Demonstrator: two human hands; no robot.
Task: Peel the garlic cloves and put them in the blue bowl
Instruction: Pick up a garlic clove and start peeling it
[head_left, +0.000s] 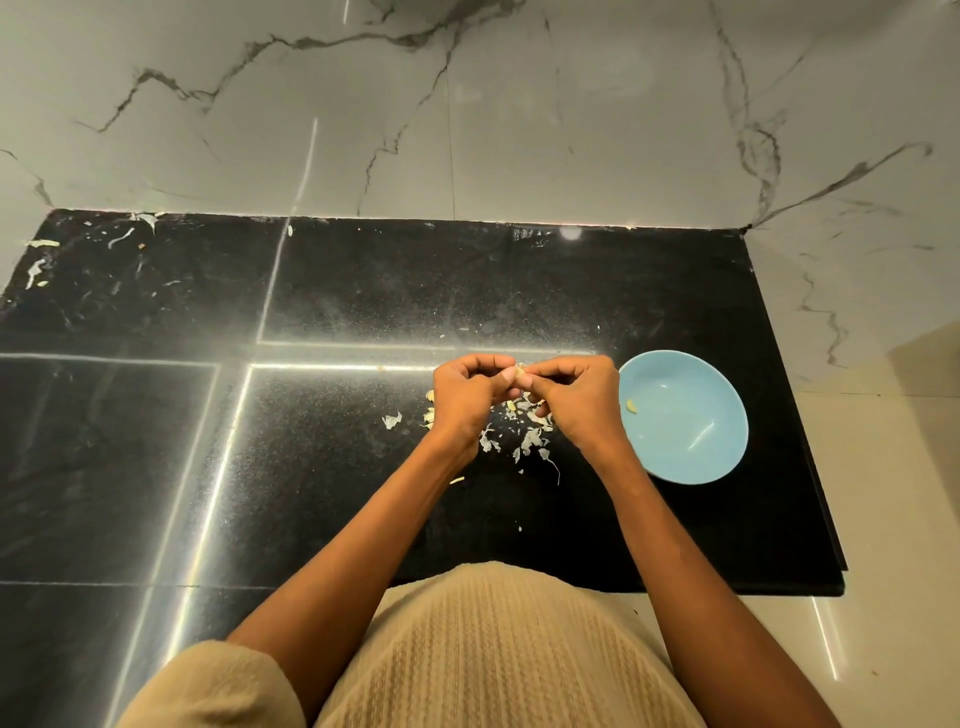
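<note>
Beige knit top (498, 654) nearest, both hands' fingers (519, 378) pinching one garlic clove (518, 371) above peel scraps (524, 439) beside blue bowl (727, 457).

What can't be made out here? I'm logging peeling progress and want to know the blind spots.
- Garlic clove, head view: mostly covered by the fingertips of the left hand and right hand; how much skin remains is unclear.
- Peel scraps: partly under both hands, so any unpeeled cloves there are hidden.
- Piece in the blue bowl, at: too small to tell whether it is a whole peeled clove.
</note>
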